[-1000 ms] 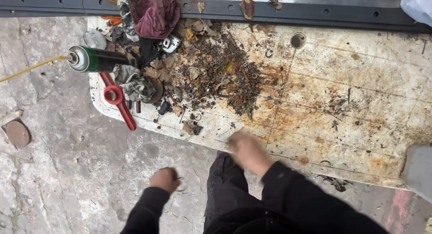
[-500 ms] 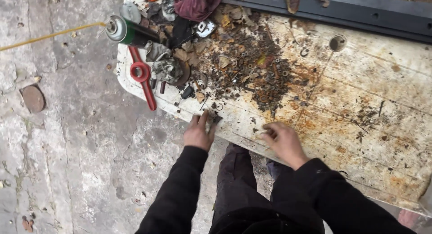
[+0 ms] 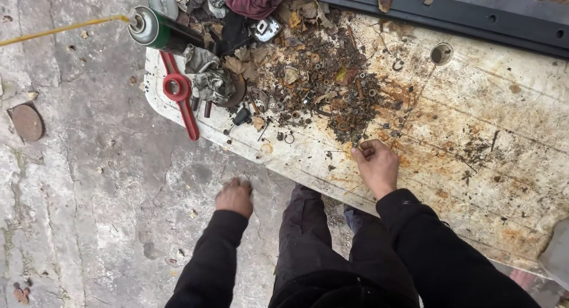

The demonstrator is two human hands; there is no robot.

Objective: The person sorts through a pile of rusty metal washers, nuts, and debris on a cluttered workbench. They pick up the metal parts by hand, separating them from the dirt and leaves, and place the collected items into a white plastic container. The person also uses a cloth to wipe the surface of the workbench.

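My right hand (image 3: 376,164) rests on a stained white board (image 3: 504,166), fingers curled and pinched at the near edge of a pile of rusty nuts, washers and dead leaves (image 3: 329,85). Whether a piece is between the fingers is hidden. My left hand (image 3: 235,196) hangs blurred over the cracked stone ground (image 3: 89,183), just off the board's near edge, touching nothing I can make out. Both arms wear black sleeves, and my dark trousers (image 3: 314,243) show between them.
At the board's left end lie a green spray can (image 3: 163,34), a red plastic tool (image 3: 178,91), a grey rag (image 3: 207,77) and a maroon cloth (image 3: 255,0). A black rail (image 3: 474,11) runs along the far edge. A rusty round lid (image 3: 26,121) lies on the ground.
My left hand has dropped from the board's edge down over the ground. My right hand has moved forward to the edge of the rusty pile. The view shifted.
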